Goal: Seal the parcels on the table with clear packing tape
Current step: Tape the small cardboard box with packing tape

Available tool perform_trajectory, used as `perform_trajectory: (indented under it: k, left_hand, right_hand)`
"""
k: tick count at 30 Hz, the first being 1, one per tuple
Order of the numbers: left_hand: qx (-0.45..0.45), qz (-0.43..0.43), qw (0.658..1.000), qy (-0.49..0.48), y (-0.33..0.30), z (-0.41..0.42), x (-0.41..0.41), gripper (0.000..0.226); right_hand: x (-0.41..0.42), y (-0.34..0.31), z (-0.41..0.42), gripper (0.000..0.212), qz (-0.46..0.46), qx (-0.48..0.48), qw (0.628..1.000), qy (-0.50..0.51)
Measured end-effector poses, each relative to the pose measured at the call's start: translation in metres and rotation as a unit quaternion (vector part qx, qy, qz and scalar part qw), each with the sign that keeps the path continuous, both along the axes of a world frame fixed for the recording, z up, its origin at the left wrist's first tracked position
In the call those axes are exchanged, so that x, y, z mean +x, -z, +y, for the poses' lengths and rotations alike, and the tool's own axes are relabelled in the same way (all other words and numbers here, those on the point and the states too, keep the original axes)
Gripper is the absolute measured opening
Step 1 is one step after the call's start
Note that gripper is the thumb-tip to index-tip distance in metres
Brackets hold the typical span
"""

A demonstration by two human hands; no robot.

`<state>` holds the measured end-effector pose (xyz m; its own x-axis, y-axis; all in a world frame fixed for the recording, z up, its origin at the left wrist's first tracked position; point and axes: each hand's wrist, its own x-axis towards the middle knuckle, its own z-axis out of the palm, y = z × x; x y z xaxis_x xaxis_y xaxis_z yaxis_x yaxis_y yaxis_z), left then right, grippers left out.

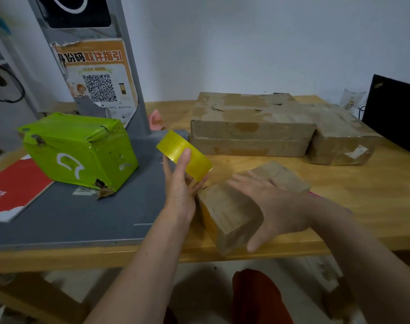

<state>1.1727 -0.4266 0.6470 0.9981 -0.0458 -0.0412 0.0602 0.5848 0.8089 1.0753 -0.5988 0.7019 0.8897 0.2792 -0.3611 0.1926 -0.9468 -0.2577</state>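
Note:
My left hand grips a yellowish roll of packing tape just above the table, thumb across its outer face. A strip of tape lies down the left side of a small brown cardboard parcel near the front edge. My right hand rests flat on top of this parcel, fingers spread. A green wrapped parcel sits at the left. At the back stands a large flat cardboard box with another brown parcel to its right.
A grey platform with an upright post covers the left of the wooden table. A red booklet lies on it. A black laptop and a glass stand at the far right.

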Motion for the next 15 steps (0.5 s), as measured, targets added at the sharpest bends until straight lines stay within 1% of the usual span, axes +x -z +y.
perform_trajectory:
  k: [3,6,9,11,12,14,15]
  left_hand:
    - [0.003,0.005,1.0,0.007,0.001,0.001,-0.004,0.083]
    - [-0.001,-0.002,1.0,0.014,0.001,0.004,-0.006,0.086]
    - [0.003,-0.021,1.0,0.02,-0.001,0.01,-0.006,0.085]
    - [0.005,-0.032,0.999,0.016,-0.005,0.016,-0.007,0.082]
    - [0.006,-0.036,0.999,0.011,-0.007,0.019,-0.006,0.08]
    - [0.004,-0.047,0.999,0.003,-0.014,0.026,-0.005,0.082]
    - [0.001,-0.057,0.998,0.003,-0.018,0.03,-0.005,0.089]
  right_hand:
    - [0.016,-0.013,0.007,0.126,0.008,-0.065,0.998,-0.026]
    - [0.029,-0.021,0.014,0.121,0.027,-0.083,0.996,-0.034]
    - [0.035,-0.023,0.02,0.12,-0.005,-0.119,0.992,-0.051]
    - [0.033,-0.02,0.025,0.119,-0.064,-0.159,0.983,-0.073]
    - [0.031,-0.018,0.026,0.116,-0.112,-0.166,0.976,-0.086]
    - [0.021,-0.013,0.027,0.109,-0.241,-0.141,0.954,-0.109]
    - [0.017,-0.01,0.026,0.109,-0.307,-0.125,0.937,-0.113]
